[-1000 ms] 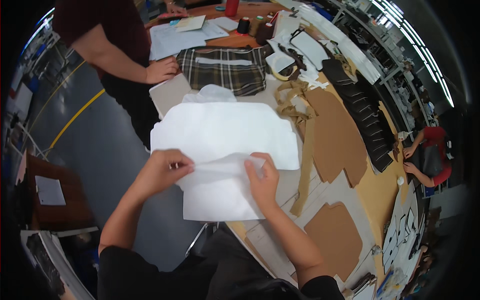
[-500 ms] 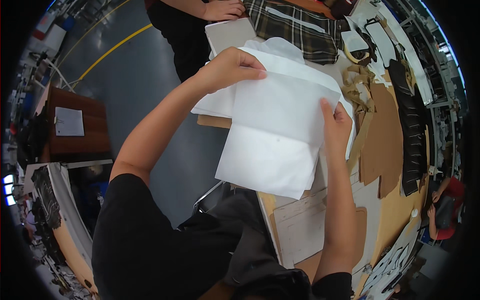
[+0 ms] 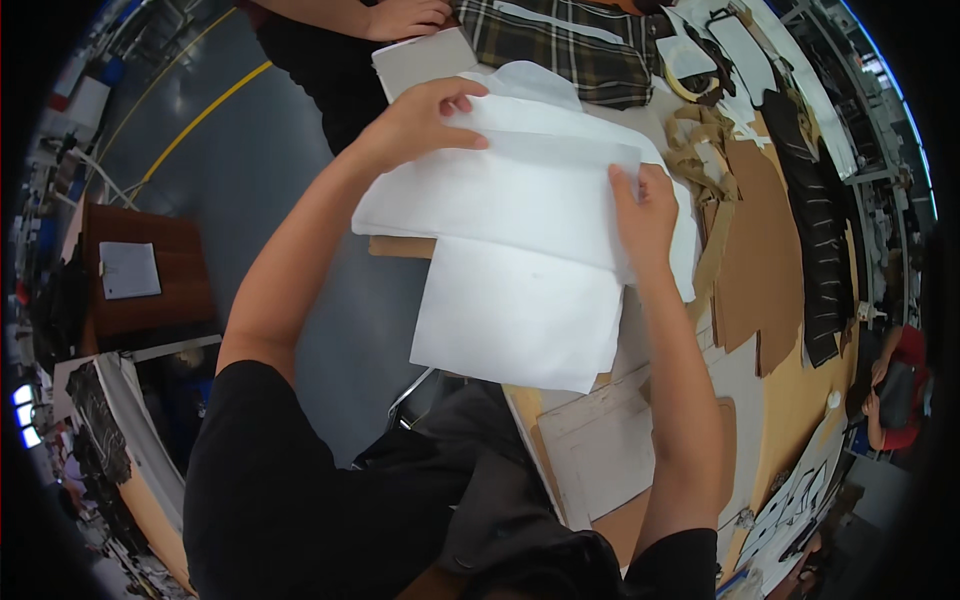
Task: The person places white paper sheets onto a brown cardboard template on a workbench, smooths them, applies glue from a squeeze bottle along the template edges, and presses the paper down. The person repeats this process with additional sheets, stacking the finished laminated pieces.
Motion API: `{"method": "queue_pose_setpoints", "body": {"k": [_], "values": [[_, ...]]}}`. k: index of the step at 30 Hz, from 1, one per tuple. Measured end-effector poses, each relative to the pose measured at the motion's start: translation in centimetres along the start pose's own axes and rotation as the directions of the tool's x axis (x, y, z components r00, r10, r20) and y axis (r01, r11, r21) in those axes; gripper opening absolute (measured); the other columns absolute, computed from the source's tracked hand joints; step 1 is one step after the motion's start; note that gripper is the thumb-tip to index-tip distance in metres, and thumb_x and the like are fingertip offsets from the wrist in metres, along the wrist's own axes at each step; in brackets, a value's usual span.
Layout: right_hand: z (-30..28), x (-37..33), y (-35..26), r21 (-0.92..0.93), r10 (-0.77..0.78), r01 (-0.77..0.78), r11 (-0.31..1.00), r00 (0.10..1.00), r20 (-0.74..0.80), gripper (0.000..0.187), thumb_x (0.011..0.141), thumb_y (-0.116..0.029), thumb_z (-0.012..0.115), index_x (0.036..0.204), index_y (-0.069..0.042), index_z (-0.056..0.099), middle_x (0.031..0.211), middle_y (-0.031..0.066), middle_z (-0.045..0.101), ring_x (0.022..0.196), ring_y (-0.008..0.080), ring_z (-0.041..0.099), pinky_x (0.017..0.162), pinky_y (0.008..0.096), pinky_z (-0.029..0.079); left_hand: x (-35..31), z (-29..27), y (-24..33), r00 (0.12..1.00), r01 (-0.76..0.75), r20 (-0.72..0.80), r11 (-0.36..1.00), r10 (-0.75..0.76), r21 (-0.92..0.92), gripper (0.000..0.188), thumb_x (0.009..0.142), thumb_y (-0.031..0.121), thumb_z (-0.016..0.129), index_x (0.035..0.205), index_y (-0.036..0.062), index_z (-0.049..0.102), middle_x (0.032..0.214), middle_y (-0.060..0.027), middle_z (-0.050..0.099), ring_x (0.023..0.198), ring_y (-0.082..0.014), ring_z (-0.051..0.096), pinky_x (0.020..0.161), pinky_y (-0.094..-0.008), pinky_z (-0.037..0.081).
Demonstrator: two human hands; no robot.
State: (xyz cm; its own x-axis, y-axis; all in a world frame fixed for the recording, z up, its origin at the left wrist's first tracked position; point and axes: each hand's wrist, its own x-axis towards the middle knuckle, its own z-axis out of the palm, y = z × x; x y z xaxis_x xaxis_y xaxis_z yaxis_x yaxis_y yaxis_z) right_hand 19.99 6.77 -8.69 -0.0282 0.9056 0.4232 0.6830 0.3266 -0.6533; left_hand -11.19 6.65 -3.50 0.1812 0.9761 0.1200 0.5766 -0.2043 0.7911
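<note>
A thin white sheet [image 3: 520,310], creased across its middle, lies partly over a stack of larger white sheets [image 3: 410,200]. Whether it is paper or cloth I cannot tell. My right hand [image 3: 645,215] pinches its far right corner between thumb and curled fingers. By the far left corner is my left hand [image 3: 425,125], its thumb and fingers apart, the thumb along the sheet's far edge. The sheet's near part hangs toward me past the table edge. A rounded, translucent white piece [image 3: 535,85] sticks out beyond the stack.
Folded plaid fabric [image 3: 560,50] lies at the far side, near another person's hand [image 3: 408,18] and a grey board [image 3: 425,62]. Brown card pieces [image 3: 755,250], crumpled tan material [image 3: 700,150] and a dark striped strip [image 3: 815,240] cover the table's right. A wooden cabinet [image 3: 150,260] stands left.
The sheet has come down onto the stack, its far part now lying flatter. My left thumb and fingers have spread from their pinch on its corner. My right hand still pinches the other corner.
</note>
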Motion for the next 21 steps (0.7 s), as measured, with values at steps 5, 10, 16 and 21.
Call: {"method": "queue_pose_setpoints", "body": {"k": [5,10,16,21], "values": [[-0.7,-0.4,-1.0,-0.091,-0.026,0.027,0.995,1.0,0.008,0.03,0.085,-0.019,0.074,0.108,-0.003,0.065,0.101,0.0115,0.06,0.1,0.0304,0.052,0.09,0.0403,0.042,-2.4,0.1,1.4,0.99,-0.023,-0.133,0.995,0.036,0.1,0.03,0.08,0.012,0.079,0.109,0.0083,0.071,0.098,-0.0046,0.063,0.093,-0.0175,0.054,0.079,-0.029,0.045],[-3.0,-1.4,-0.8,-0.092,0.01,-0.011,0.996,1.0,-0.012,0.049,0.082,-0.018,0.077,0.125,-0.005,0.057,0.112,0.0132,0.056,0.107,0.0315,0.048,0.096,0.0423,0.039,-8.1,2.2,2.5,0.95,-0.285,-0.065,0.932,0.306,0.226,0.02,0.074,0.002,0.08,0.091,0.0067,0.07,0.094,-0.0062,0.06,0.092,-0.0229,0.054,0.075,-0.0328,0.047],[-6.4,-6.5,-0.8,-0.199,-0.123,0.147,0.969,0.984,0.13,0.054,0.077,-0.017,0.08,0.125,-0.006,0.058,0.126,0.0154,0.05,0.117,0.0354,0.043,0.102,0.0461,0.034,-10.3,3.4,1.8,0.961,-0.237,-0.089,0.944,0.263,0.229,0.022,0.069,0.001,0.083,0.084,0.0071,0.068,0.093,-0.0058,0.056,0.091,-0.0249,0.053,0.075,-0.034,0.047],[-6.7,-6.9,-2.9,-0.127,-0.144,0.163,0.978,0.978,0.148,0.048,0.074,-0.015,0.081,0.118,-0.009,0.063,0.125,0.0137,0.051,0.116,0.0338,0.044,0.1,0.0446,0.035,-10.5,3.1,2.4,0.944,-0.282,-0.1,0.926,0.314,0.251,0.021,0.069,-0.001,0.082,0.084,0.0053,0.07,0.089,-0.0057,0.055,0.088,-0.0237,0.053,0.074,-0.0334,0.045]]}}
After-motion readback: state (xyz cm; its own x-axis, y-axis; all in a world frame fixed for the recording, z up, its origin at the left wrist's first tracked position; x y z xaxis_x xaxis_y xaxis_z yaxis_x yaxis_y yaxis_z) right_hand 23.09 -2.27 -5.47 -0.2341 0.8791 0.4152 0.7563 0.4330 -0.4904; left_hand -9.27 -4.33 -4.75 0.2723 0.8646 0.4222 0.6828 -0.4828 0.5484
